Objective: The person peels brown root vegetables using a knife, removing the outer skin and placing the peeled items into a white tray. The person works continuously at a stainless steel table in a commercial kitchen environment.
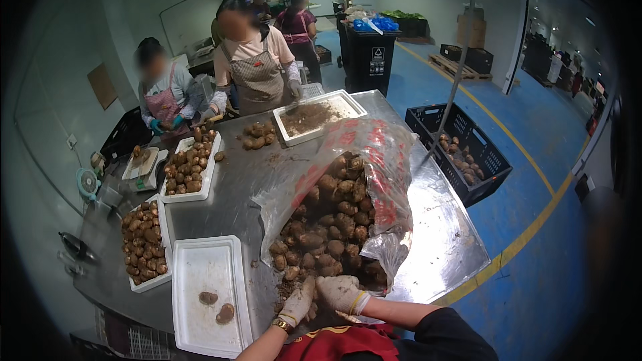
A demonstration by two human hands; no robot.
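Brown taro corms (326, 230) spill from the mouth of a clear plastic sack (391, 180) with red print, lying on a steel table. At the near edge of this heap are my two hands in soiled white gloves, close together. My left hand (300, 303) points into the corms, with a watch at its wrist; what lies under its fingers is partly hidden. My right hand (341, 293) is curled beside it, its fingertips hidden, so its hold cannot be told. Left of my hands, a white foam tray (208, 255) bears two corms (225, 313).
Filled taro trays (165, 240) (213, 180) and a scale (145, 173) stand at the left. A soil-strewn tray (321, 135) and loose corms (257, 135) lie farther back. Two co-workers (256, 70) (168, 95) stand across the steel table (225, 220). A black crate (481, 188) stands right.
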